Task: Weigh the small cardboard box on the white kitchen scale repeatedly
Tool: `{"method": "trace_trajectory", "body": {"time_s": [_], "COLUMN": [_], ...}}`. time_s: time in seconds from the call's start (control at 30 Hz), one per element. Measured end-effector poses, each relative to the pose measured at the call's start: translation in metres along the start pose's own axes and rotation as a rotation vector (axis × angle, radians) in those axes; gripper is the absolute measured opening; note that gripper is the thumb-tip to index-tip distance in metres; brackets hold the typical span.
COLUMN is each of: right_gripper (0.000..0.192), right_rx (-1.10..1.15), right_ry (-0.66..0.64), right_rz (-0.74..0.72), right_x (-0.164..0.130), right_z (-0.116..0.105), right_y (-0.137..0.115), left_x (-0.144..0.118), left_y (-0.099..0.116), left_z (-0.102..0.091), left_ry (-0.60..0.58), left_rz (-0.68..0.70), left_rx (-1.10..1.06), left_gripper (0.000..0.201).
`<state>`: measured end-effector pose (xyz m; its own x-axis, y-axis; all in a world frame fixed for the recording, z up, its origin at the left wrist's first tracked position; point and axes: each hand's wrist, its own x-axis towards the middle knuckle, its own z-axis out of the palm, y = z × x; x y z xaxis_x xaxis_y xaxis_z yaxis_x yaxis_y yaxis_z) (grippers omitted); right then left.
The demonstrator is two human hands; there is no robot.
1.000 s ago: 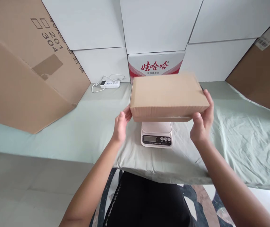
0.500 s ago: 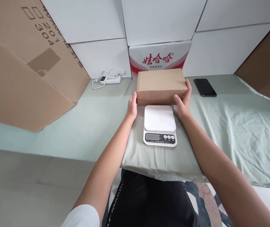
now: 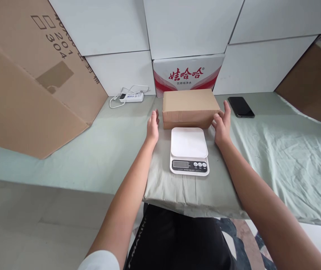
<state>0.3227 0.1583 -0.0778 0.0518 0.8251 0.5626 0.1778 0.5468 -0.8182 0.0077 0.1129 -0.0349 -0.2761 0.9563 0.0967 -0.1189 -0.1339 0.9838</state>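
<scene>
Cardboard box at scale's 12 o'clock; left hand, right hand flank it, palms inward, fingers spread, grip released.

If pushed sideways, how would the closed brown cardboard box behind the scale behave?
The closed brown cardboard box looks stiff and flat-based, so it probably slides rather than tips. The wrinkled pale green cloth may bunch and drag it. Its weight cannot be judged.
</scene>
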Motion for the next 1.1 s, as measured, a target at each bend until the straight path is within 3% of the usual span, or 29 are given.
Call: {"method": "trace_trajectory", "body": {"time_s": [0.07,0.17,0.33,0.43,0.53,0.63,0.73,0.9,1.1], "right_gripper": [0.106,0.118,0.12,0.112,0.109,0.11,0.109,0.112,0.108], "right_rx": [0.032,0.026,-0.006,-0.057,-0.124,-0.172,-0.196,-0.2,-0.238], "right_ry": [0.008,0.016,0.025,0.016,0.009,0.013,0.023,0.011,0.052], "right_rz": [0.079,0.039,-0.113,-0.203,-0.271,-0.279,-0.266,-0.224,-0.21], "right_x": [-0.002,0.001,0.013,0.003,-0.03,-0.068,-0.089,-0.09,-0.092], "right_z": [0.006,0.02,0.027,0.012,-0.009,-0.023,-0.026,-0.022,-0.021], "right_y": [-0.001,-0.003,-0.028,-0.064,-0.091,-0.094,-0.082,-0.073,-0.087], "left_x": [-0.001,-0.002,-0.002,-0.029,-0.076,-0.119,-0.138,-0.137,-0.135], "left_y": [-0.004,-0.01,0.005,0.032,0.049,0.044,0.03,0.021,0.021], "left_z": [0.002,0.008,0.011,-0.002,-0.021,-0.033,-0.036,-0.037,-0.038], "left_ry": [-0.076,-0.188,-0.118,-0.166,-0.202,-0.22,-0.231,-0.211,-0.225], "left_rz": [-0.007,0.043,0.212,0.399,0.509,0.454,0.381,0.345,0.342], "left_rx": [-0.017,0.0,0.1,0.139,0.164,0.185,0.186,0.222,0.234], "left_gripper": [0.084,0.092,0.109,0.091,0.078,0.076,0.079,0.084,0.086]}}
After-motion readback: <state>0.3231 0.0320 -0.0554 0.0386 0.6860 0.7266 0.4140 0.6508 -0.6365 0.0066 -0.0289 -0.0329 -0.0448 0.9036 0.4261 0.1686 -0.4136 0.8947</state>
